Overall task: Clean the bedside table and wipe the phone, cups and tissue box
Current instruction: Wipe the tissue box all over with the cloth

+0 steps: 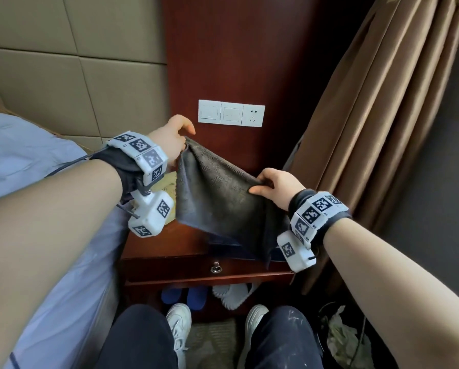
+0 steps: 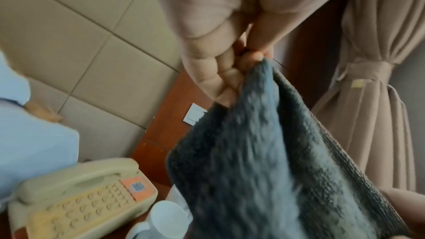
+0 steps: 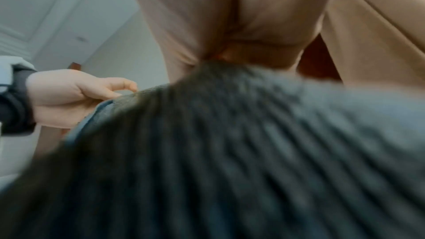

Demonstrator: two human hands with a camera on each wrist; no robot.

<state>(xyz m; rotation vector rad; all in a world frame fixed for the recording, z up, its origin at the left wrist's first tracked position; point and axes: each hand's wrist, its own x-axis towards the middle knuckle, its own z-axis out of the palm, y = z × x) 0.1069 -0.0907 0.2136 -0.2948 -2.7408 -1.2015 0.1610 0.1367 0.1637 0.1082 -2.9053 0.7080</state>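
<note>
A dark grey cloth [image 1: 217, 198] hangs spread above the reddish-brown bedside table [image 1: 167, 243]. My left hand [image 1: 176, 137] pinches its upper left corner, and my right hand [image 1: 269, 183] pinches its right corner. In the left wrist view the left hand's fingers [image 2: 230, 77] grip the cloth [image 2: 264, 170] above a beige phone [image 2: 82, 201] and a white cup [image 2: 165, 219] on the table. The right wrist view shows the cloth [image 3: 230, 152] close up and blurred, with the left hand [image 3: 76, 97] at its far corner. The cloth hides the rest of the tabletop.
A bed with pale blue bedding [image 1: 23, 161] lies at the left, a tan curtain [image 1: 377, 115] hangs at the right. White switches and a socket [image 1: 231, 113] sit on the wood panel. Slippers [image 1: 185, 296] lie under the table's drawer [image 1: 215, 269].
</note>
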